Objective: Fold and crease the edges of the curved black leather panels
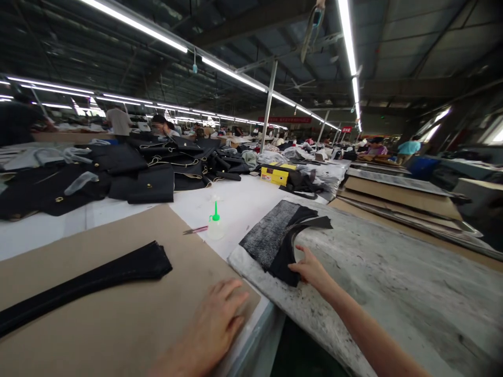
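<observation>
My left hand (214, 319) lies on the brown board (129, 262) near its right corner, fingers stretched out and holding nothing. My right hand (310, 268) is at the right edge of a stack of black pieces (271, 238) on the grey, stained board (393, 272). Its thumb and index finger are apart, with the thumb against the black material. One piece has a speckled grey surface, and a curved black strip (314, 222) sticks out to the right. A long black strip with a flared end (145, 264) rests on the brown board.
Beyond the boards stand a clear bottle with a green nozzle (216, 225) and pink-handled scissors or snips (196, 229). Black bag-like pieces (157, 178) are heaped at the back left. A yellow box (275, 174) and stacked boards (401, 196) lie farther off. Other people work in the distance.
</observation>
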Demonstrator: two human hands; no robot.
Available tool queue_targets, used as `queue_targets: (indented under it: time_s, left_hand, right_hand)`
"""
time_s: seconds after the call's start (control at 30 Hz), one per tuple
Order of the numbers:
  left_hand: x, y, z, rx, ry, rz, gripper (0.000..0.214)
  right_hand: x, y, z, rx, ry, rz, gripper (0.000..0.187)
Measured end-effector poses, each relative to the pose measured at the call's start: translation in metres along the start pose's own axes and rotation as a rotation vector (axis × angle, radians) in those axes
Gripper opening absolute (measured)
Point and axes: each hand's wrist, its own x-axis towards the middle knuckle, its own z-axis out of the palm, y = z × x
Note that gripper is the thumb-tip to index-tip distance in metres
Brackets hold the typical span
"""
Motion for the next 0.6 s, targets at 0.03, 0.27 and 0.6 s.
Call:
queue_targets:
  time_s: [0.03,0.27,0.6]
  left_hand:
    - [0.007,0.010,0.004,-0.033,-0.016,0.043,0.040]
    - [0.061,0.047,0.038,0.051,-0.034,0.189,0.037]
    - [0.068,0.067,0.059,0.228,0.061,0.223,0.026]
  right_hand:
    - [0.000,-0.001,-0.001,0.064,-0.020,0.013,0.071]
    - [-0.006,-0.019,-0.005,0.424,-0.137,0.045,0.075]
    - [0.010,-0.028,-0.017,0.274,-0.292,-0.098,0.036]
